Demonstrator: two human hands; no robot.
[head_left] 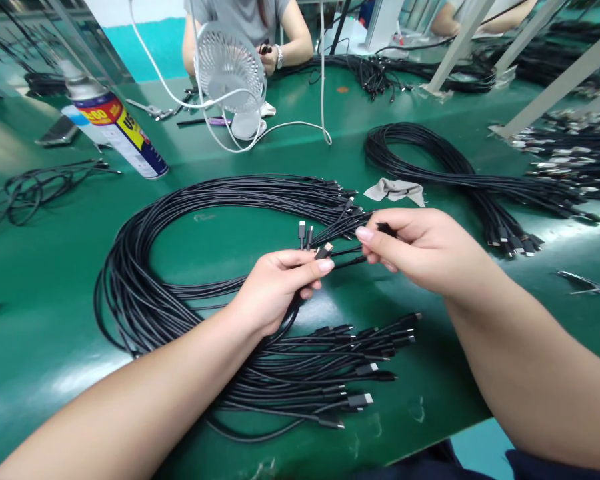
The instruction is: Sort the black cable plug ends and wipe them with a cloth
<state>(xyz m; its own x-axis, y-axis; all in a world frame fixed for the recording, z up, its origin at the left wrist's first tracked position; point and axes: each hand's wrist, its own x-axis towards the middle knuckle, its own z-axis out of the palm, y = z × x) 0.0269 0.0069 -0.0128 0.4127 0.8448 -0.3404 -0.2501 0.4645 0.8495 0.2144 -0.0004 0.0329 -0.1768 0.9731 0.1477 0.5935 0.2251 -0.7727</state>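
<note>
My left hand (285, 283) is closed around black USB cables, with a few connector ends (325, 251) poking out above the thumb and fingers. Just to its right, my right hand (410, 247) pinches a black cable end between thumb and fingertips; part of it is hidden by the fingers. Both hands are over a large looped bundle of black cables (130, 267) on the green table. Its lower ends, tipped with metal plugs (363, 400), fan out to the right below my left hand.
A spray can (125, 133) and a small white fan (233, 73) stand at the back. Another cable bundle (430, 153) lies right of a grey cloth scrap (395, 191). Tweezers (585, 283) lie at the right. A person (245, 33) sits opposite. White posts (555, 87) rise at right.
</note>
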